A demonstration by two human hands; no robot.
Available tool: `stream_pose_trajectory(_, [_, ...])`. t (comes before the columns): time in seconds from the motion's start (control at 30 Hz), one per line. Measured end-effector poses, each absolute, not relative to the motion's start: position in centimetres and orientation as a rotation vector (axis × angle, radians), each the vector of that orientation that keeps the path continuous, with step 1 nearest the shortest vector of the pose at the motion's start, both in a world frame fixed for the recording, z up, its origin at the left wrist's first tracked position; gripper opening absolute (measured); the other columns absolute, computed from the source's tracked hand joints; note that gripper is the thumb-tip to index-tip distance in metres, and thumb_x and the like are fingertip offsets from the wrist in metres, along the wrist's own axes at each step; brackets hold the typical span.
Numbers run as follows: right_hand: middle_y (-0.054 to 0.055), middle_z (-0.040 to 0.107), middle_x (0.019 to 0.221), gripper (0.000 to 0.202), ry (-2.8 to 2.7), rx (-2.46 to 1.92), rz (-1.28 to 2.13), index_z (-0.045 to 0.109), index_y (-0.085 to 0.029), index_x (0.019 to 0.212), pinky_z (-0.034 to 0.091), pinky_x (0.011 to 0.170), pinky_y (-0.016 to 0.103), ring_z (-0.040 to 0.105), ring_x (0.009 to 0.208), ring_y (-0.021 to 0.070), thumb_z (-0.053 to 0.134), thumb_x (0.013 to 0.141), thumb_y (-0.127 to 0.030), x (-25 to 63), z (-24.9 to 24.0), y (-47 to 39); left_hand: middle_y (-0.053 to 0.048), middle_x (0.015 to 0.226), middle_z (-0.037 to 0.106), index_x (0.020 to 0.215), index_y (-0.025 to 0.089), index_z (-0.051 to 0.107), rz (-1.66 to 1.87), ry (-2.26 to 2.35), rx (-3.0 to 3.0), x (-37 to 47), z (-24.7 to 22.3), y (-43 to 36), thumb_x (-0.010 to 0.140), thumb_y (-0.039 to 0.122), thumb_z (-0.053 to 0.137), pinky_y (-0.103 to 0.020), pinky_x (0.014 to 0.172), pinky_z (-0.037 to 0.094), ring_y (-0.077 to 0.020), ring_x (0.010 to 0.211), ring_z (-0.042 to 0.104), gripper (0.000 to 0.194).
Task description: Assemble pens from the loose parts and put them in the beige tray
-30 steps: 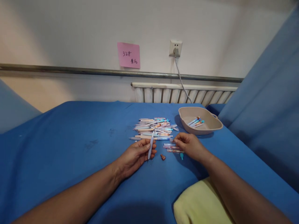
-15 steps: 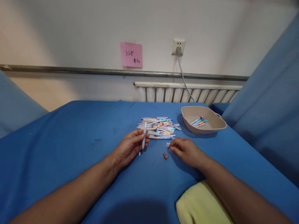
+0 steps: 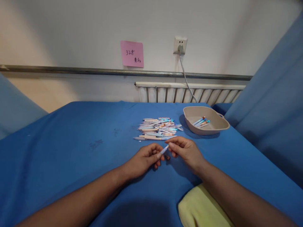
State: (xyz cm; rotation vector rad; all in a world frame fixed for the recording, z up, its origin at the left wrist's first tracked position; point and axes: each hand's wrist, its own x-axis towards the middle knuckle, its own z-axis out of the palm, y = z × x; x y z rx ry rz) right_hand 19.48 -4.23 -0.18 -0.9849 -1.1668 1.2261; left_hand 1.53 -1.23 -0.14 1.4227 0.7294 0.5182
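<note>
A pale lilac pen barrel [image 3: 164, 149] is pinched between the thumb and fingers of my left hand [image 3: 144, 159], tilted up to the right. My right hand [image 3: 188, 153] is closed at the barrel's upper end, gripping a small clear pen part that its fingertips mostly hide. Both hands meet just in front of a pile of pens [image 3: 157, 128] in pale, blue and orange colours. Partly behind the left fingers, a small brown piece [image 3: 168, 157] lies on the blue cloth [image 3: 71, 151].
To the right of the pile stands a beige basin [image 3: 219, 124] with several pens [image 3: 201, 122] inside. A yellow cloth item [image 3: 201, 208] lies under my right forearm. Behind the table are a radiator [image 3: 170, 94], a rail and a wall socket [image 3: 180, 45] with a cable.
My left hand has moved right and tilted the barrel over. My right hand has lifted the small clear part off the cloth and brought it to the barrel's end.
</note>
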Motion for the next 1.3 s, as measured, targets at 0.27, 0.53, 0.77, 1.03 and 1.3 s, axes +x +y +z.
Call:
stream_pose_trajectory(0.27, [-0.004,0.055,0.054,0.028,-1.015,-0.983,1.151,0.060,-0.017,0.069,0.038,0.043,0.019,0.046,0.045,0.0071,0.072,0.070,-0.043,20.1,-0.6,-3.7,-0.001,0.074,0.054,0.083,0.016,0.056,0.488,0.825,1.599,1.2,1.0,-0.9,0.084,0.041,0.055,-0.023,0.055,0.038,-0.0115,0.059,0.047,0.025])
stream_pose_trajectory(0.53, [-0.003,0.052,0.056,0.034,-0.783,-0.988,1.021,0.052,-0.017,0.065,0.039,0.046,0.019,0.044,0.046,0.0077,0.064,0.076,-0.047,22.6,-1.2,-2.1,-0.002,0.070,0.061,0.081,0.022,0.063,0.277,1.192,2.302,-0.6,1.0,-0.9,0.069,0.041,0.070,-0.025,0.057,0.028,-0.0201,0.064,0.053,0.023])
stream_pose_trajectory(0.77, [-0.004,0.053,0.056,0.034,-0.812,-1.003,1.019,0.053,-0.017,0.067,0.037,0.044,0.019,0.044,0.045,0.0074,0.065,0.075,-0.048,22.4,-1.4,-2.1,-0.004,0.079,0.060,0.073,0.021,0.061,0.278,1.109,2.355,0.1,0.9,-1.4,0.080,0.024,0.057,-0.028,0.067,0.033,-0.0214,0.073,0.055,0.009])
stream_pose_trajectory(1.03, [-0.003,0.057,0.058,0.032,-0.879,-0.988,1.041,0.054,-0.018,0.070,0.038,0.043,0.018,0.047,0.044,0.0068,0.063,0.078,-0.048,21.7,-1.2,-2.7,0.003,0.057,0.048,0.072,0.019,0.052,0.491,1.062,1.910,0.7,0.0,-0.5,0.083,0.038,0.055,-0.023,0.052,0.030,-0.0132,0.052,0.043,0.022])
stream_pose_trajectory(1.3, [-0.005,0.056,0.058,0.030,-0.944,-0.988,1.003,0.053,-0.019,0.072,0.043,0.042,0.018,0.048,0.044,0.0071,0.062,0.078,-0.047,20.8,-0.2,-3.8,0.008,0.049,0.041,0.076,0.016,0.050,0.526,0.873,1.323,0.9,0.3,-0.2,0.074,0.040,0.067,-0.018,0.038,0.016,-0.0046,0.038,0.028,0.030])
